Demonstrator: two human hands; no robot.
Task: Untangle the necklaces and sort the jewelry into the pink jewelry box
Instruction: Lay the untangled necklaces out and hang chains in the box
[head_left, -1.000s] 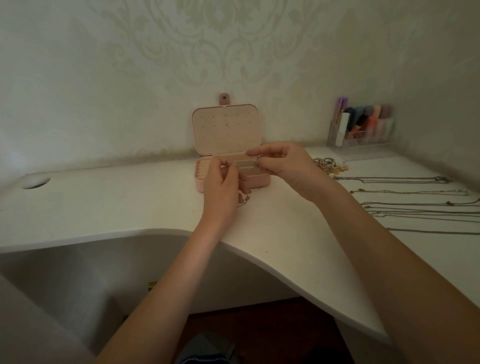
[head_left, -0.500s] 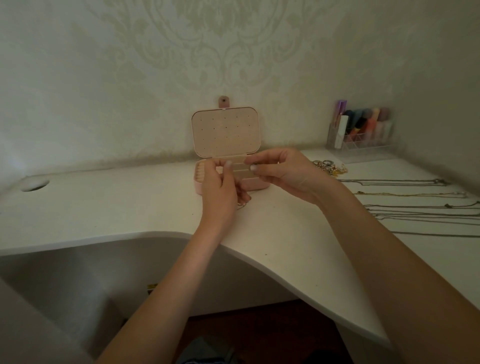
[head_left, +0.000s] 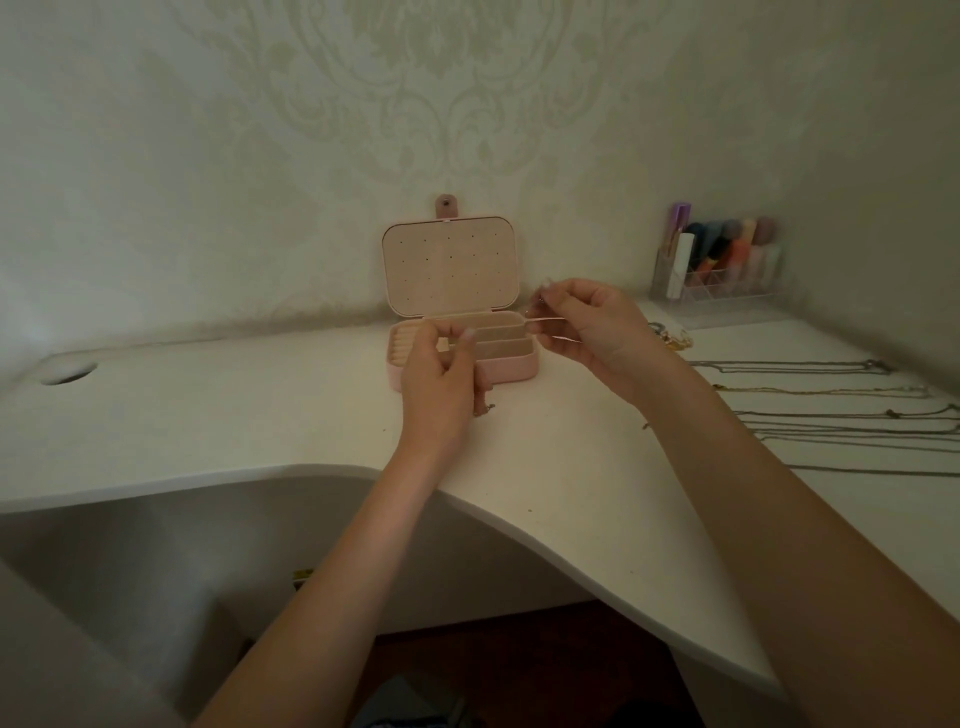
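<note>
Now my left hand (head_left: 436, 384) and right hand (head_left: 592, 332) each pinch an end of a thin necklace chain (head_left: 545, 319), fingers curled, just in front of the open pink jewelry box (head_left: 511, 371) on the white desk (head_left: 260, 405). Since a moment ago my hands have spread apart, stretching the chain. Its other end dangles below my left palm.

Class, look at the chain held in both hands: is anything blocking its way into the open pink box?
Nothing visible does. The chain is pinched between the left hand and right hand, right above the box, whose lid stands open.
</note>
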